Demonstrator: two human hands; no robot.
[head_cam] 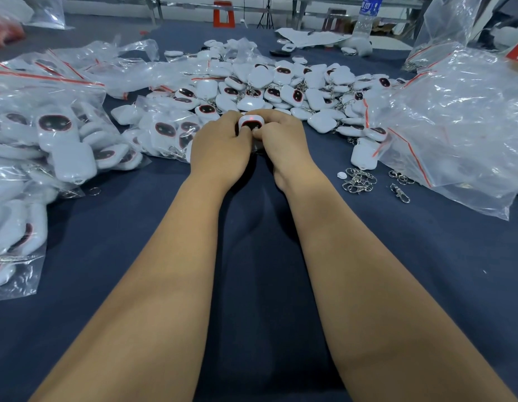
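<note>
The little white keychain toy (251,123) sits right between the left hand (220,146) and right hand (283,143), and both pinch its sides.

Nothing fully legible anywhere; nearest to print, a blue label (368,6) on the clear water bottle (363,24) far beyond and to the right of the white toy (251,125), with white characters and a small white figure, too blurred to read; farther right of that toy, at the frame's edge, a red printed corner (517,55) with white strokes, cut off, no letter made out; on the toy itself, one small lit red dot (251,119) near its top edge.
</note>
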